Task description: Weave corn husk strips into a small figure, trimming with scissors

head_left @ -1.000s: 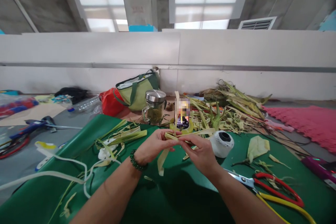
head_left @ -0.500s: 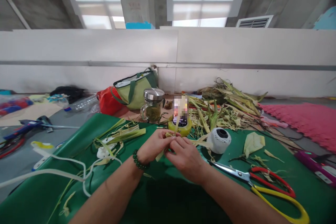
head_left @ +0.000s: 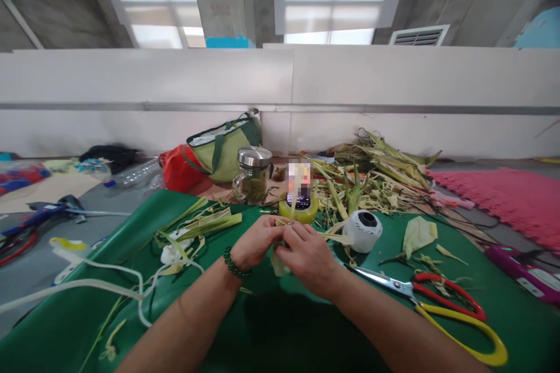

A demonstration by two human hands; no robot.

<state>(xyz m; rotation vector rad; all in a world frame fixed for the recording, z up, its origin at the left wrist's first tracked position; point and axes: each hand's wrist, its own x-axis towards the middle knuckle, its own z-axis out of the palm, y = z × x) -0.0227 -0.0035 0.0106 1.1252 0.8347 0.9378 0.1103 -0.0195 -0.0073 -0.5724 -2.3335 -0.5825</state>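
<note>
Pale strips of corn husk [head_left: 280, 266] are pinched between my two hands above the green mat. My left hand [head_left: 259, 240], with a dark green bead bracelet at its wrist, has its fingers closed on the husk. Touching it from the right, my right hand [head_left: 308, 253] is closed on the same piece, and its fingertips are partly hidden. One narrow strip sticks up in front of a phone [head_left: 299, 201] in a yellow-green stand. To the right stands a white spool of thread [head_left: 363, 232]. Scissors [head_left: 405, 288] with red and yellow handles lie by my right forearm.
Husk strips [head_left: 214, 220] lie on the green mat [head_left: 144, 233] at left, near a white cable [head_left: 87, 285]. Behind are a glass mug [head_left: 254, 180], a green bag [head_left: 227, 154] and a husk pile [head_left: 385, 163]. A purple tool [head_left: 522, 274] lies far right.
A pale husk piece now hangs lower and shows more below my fingers. Both hands stay closed together in nearly the same place. The whole view has shifted slightly.
</note>
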